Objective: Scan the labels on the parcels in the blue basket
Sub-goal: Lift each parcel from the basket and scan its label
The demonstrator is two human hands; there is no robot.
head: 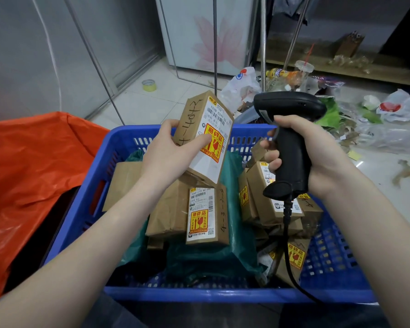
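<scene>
A blue plastic basket [223, 295] sits in front of me, filled with several brown cardboard parcels and dark green mailer bags [213, 259]. My left hand [173, 147] holds one brown parcel [194, 119] tilted above the basket, its white label with a red and yellow fragile sticker facing me. My right hand [317, 157] grips a black corded barcode scanner [291, 138], head pointing left toward that parcel. Below lies another labelled parcel [207, 214] marked 4-3. More labelled parcels [268, 197] are stacked at the basket's right.
An orange plastic bag [36, 166] lies left of the basket. Litter, plastic bags and a bottle [287, 75] are scattered on the tiled floor at the back right. A tape roll [149, 85] lies on the floor near metal rack legs and a white cabinet.
</scene>
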